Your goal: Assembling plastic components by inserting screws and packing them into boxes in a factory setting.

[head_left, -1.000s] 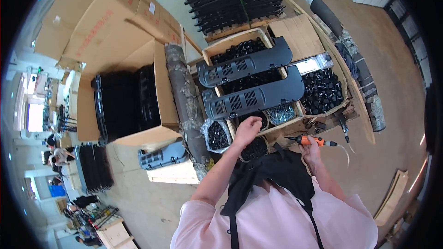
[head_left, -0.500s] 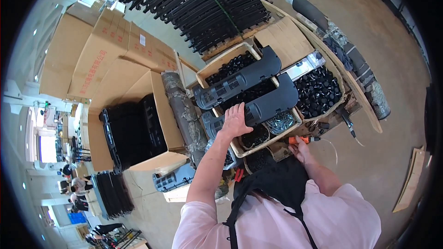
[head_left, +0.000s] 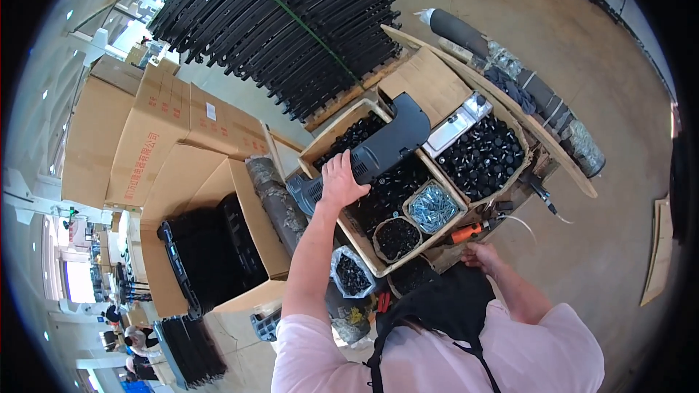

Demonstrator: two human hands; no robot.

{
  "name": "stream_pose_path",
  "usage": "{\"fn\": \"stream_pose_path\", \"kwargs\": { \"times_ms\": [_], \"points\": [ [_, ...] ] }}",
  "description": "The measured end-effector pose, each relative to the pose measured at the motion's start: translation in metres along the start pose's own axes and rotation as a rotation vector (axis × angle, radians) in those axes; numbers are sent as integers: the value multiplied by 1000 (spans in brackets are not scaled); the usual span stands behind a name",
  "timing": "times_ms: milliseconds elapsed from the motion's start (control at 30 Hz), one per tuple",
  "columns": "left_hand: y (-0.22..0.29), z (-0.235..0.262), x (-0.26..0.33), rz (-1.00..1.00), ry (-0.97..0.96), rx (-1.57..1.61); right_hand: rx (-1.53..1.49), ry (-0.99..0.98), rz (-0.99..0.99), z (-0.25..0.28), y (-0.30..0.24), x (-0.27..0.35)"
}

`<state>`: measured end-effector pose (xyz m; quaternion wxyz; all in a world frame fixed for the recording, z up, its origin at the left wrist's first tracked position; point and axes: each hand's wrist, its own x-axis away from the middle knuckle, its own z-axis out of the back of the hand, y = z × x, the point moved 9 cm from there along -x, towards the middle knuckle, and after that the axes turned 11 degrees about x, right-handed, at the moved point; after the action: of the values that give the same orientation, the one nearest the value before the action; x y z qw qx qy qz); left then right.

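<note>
A long dark grey plastic cover (head_left: 394, 140) with vent slots lies across the parts bins, its wide end at the far right. My left hand (head_left: 342, 183) grips its near part, fingers over the top and thumb on the near side. My right hand (head_left: 483, 255) is closed by the bins' near right edge, and whatever its fingers may hold is hidden. Just beyond it rests an orange-and-black power screwdriver (head_left: 466, 233), apart from the fingers. Silver screws (head_left: 432, 208) fill a small tub beside a round tub of small black parts (head_left: 397, 238).
Black knob-like parts (head_left: 482, 156) fill the right bin. An open cardboard box (head_left: 251, 287) holding black panels stands left, beside a wrapped roll (head_left: 277, 200). Long black bars (head_left: 291, 29) are stacked beyond. A curved board (head_left: 502, 116) edges the right side.
The nearer of two covers is gone from the bins, baring the tubs. My left hand has shifted to the farther cover. My right hand has let go of the power screwdriver. The view has shifted.
</note>
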<state>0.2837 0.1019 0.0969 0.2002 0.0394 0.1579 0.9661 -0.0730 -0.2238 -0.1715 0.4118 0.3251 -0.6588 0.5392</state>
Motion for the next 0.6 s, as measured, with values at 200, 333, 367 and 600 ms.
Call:
{"fn": "stream_pose_path", "kwargs": {
  "times_ms": [200,333,367,600],
  "points": [
    [-34,-41,-33,95,-257,2,41,42,103,12,-25,38],
    [-32,-21,-26,114,-230,20,79,-4,157,8,-48,67],
    [-30,-15,-23,123,-211,42,74,-3,181,9,-54,73],
    [25,19,21,18,128,76,382,-228,338,-31,-123,114]
  ]
}}
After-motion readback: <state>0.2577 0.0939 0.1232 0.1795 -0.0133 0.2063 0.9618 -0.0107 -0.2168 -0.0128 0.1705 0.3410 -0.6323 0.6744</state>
